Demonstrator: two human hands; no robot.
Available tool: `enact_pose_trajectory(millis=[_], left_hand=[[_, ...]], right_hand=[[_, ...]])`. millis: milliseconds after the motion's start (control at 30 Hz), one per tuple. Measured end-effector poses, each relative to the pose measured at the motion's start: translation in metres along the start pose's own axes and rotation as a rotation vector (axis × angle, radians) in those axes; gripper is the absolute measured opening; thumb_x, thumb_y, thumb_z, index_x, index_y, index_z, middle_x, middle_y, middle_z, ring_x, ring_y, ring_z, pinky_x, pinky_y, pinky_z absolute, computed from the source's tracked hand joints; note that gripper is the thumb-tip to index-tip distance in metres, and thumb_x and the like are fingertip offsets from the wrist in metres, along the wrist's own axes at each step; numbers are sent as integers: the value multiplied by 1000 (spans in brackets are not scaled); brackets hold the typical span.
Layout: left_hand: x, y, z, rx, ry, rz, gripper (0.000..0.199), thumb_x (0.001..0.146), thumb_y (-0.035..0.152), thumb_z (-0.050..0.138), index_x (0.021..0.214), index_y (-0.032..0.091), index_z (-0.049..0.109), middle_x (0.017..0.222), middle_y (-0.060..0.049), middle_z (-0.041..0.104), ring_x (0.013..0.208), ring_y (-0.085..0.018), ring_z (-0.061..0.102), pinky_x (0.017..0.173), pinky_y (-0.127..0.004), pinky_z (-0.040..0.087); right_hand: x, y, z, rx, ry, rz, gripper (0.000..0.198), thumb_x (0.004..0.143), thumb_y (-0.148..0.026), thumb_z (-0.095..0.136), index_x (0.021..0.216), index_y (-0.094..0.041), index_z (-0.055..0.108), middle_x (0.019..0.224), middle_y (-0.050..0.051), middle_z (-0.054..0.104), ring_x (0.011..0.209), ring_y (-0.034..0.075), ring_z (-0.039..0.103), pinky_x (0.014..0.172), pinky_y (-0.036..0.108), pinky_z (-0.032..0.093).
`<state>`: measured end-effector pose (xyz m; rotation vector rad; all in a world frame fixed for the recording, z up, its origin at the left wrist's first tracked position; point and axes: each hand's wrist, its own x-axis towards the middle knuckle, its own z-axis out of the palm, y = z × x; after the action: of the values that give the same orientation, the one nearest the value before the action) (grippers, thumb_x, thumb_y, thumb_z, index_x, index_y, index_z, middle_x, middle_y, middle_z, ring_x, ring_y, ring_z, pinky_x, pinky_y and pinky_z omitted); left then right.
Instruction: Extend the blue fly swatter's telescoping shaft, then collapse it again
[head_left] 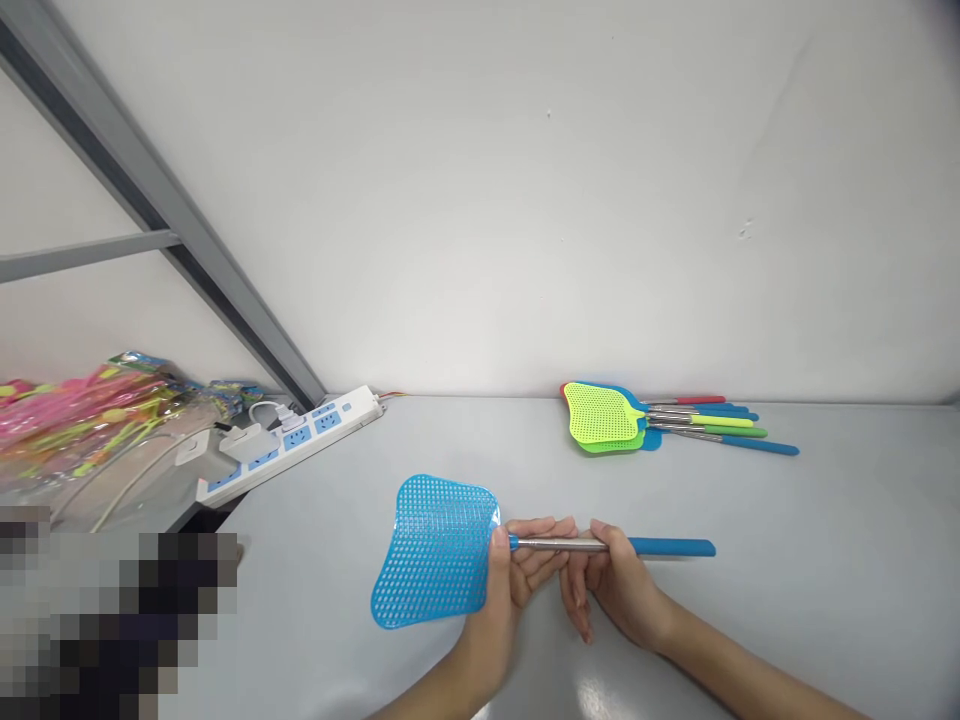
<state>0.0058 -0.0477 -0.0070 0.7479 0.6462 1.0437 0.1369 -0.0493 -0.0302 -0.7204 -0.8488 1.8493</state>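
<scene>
A blue fly swatter (439, 550) lies across both my hands, its perforated head to the left and its blue grip to the right. My left hand (510, 580) holds it where the head meets the metal shaft, thumb on top and fingers beneath. Around the shaft, close to the blue grip, my right hand (615, 580) has its thumb above and fingers curled below. Beyond my hands, a pile of fly swatters (604, 412) rests near the wall, with yellow-green, green, blue and red parts showing and their handles pointing right.
On the left is a white power strip (300, 440) with plugs and cables in it. Behind it are plastic-bagged colourful items (97, 410). A grey metal frame (165, 210) slants down to the grey table (315, 590). A blurred patch covers the lower left corner.
</scene>
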Motion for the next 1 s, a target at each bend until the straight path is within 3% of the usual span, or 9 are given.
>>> enact_pose_trajectory(millis=[467, 733, 1000], left_hand=[[6, 2, 2, 22, 87, 47, 43, 82, 43, 28, 92, 11, 55, 98, -15, 60, 96, -23, 53, 90, -41, 34], [11, 6, -2, 59, 240, 85, 39, 76, 46, 40, 85, 12, 56, 88, -14, 64, 90, -26, 57, 83, -42, 38], [12, 11, -4, 54, 265, 101, 39, 78, 45, 36, 85, 11, 54, 85, -12, 64, 86, -24, 58, 81, -39, 40]], right_hand=[[2, -8, 0, 36, 39, 67, 54, 80, -45, 22, 47, -14, 50, 42, 2, 48, 37, 12, 45, 39, 24, 32], [4, -9, 3, 10, 151, -80, 44, 80, -37, 37, 41, -17, 34, 34, -6, 28, 30, 6, 29, 37, 22, 22], [4, -7, 0, 110, 313, -206, 43, 79, -33, 40, 40, -18, 35, 35, -6, 27, 32, 7, 28, 41, 25, 22]])
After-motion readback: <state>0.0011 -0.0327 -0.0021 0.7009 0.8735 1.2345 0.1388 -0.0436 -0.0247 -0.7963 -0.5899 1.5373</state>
